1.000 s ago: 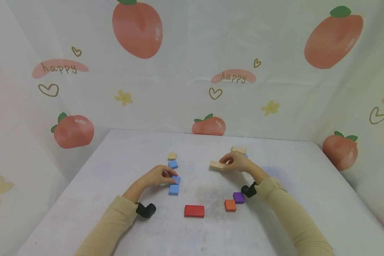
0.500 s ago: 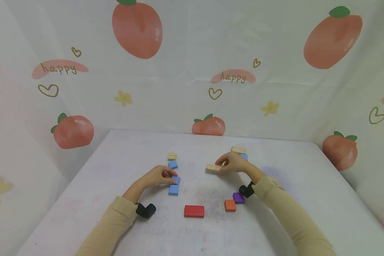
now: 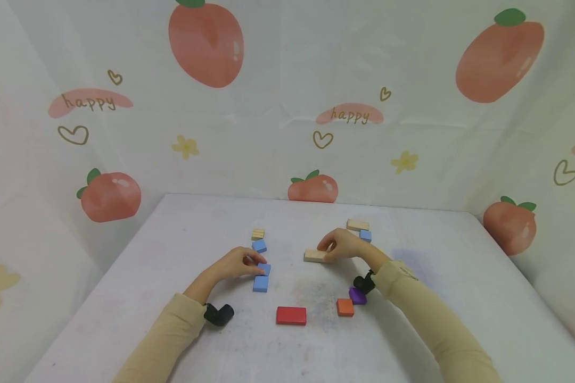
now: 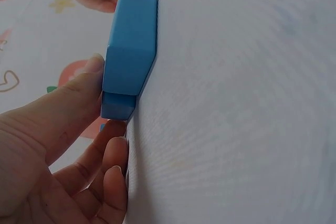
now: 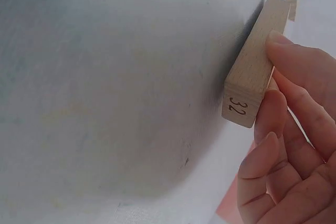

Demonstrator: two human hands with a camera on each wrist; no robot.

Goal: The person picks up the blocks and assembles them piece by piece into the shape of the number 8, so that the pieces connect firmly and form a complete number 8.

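My left hand (image 3: 237, 264) pinches a small blue block (image 3: 264, 269) between thumb and fingers at the table's middle left. Just in front of it lies another blue block (image 3: 261, 284); in the left wrist view this nearer blue block (image 4: 131, 43) partly hides the pinched one (image 4: 116, 106). Farther back sit a third blue block (image 3: 259, 246) and a ridged wooden piece (image 3: 257, 234). My right hand (image 3: 342, 246) grips a long plain wooden block (image 3: 314, 256) by its right end. The number 32 shows on that wooden block (image 5: 252, 59) in the right wrist view.
A red block (image 3: 290, 316), an orange block (image 3: 345, 307) and a purple block (image 3: 357, 296) lie toward the front of the white table (image 3: 211, 218). Behind the right hand are another wooden block (image 3: 358, 225) and a blue one (image 3: 365, 235). A printed curtain (image 3: 268, 96) hangs behind.
My right hand has carried the wooden block left and a little nearer, uncovering the blue block behind it. The left hand stays in place on its blue block.
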